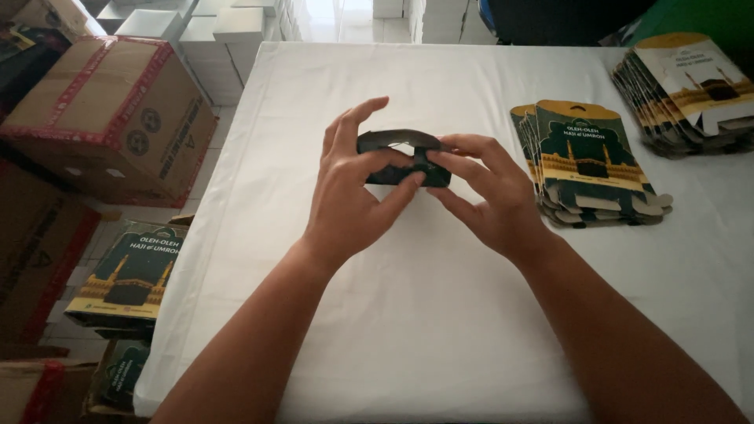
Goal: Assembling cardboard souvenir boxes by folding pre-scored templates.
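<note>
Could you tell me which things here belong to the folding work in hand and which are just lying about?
In hand:
- dark green carton, held between left hand and right hand
- nearer stack of flat cartons
- farther stack of flat cartons
- white table

Lying about:
- taped brown cardboard box
- white boxes
- printed green box on the floor

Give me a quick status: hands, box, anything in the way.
Left hand and right hand both grip a dark green box above the white table. Flat box stack sits off right, clear of hands.
</note>
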